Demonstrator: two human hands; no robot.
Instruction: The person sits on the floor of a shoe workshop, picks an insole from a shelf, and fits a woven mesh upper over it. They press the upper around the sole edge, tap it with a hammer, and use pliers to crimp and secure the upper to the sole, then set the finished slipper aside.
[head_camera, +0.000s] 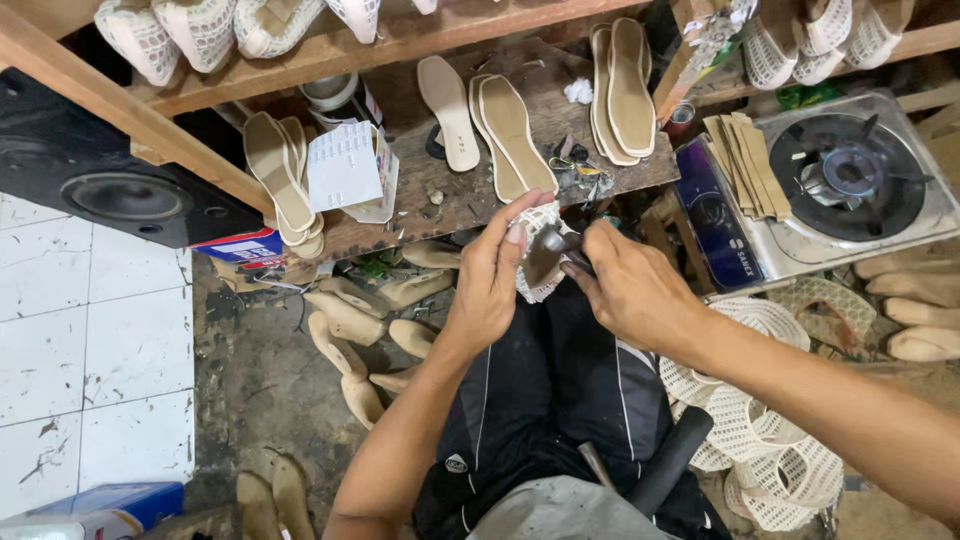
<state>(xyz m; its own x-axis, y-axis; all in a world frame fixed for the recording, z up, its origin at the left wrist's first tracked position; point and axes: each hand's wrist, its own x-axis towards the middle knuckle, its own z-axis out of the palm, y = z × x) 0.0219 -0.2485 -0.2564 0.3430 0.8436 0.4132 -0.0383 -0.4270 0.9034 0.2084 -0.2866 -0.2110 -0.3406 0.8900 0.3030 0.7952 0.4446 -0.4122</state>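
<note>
White mesh shoe upper (540, 262), stretched over a foot-shaped form, sits between our two hands above our lap, just below the front edge of the wooden table (470, 200). From the head camera, our left hand (490, 280) wraps its side, fingers closed on the mesh, thumb up near the toe. Our right hand (625, 285) is closed on a small dark tool (565, 243) pressed against the piece; we cannot tell what kind of tool. We judge the mesh light, soft and easily snagged, while the form inside seems stiff, so the firm body is the safest place to hold. Tan insoles (510, 135) lie on the table above it. More white mesh uppers (770, 460) pile to its lower right, and a gas stove (850, 175) sits to its upper right.
</note>
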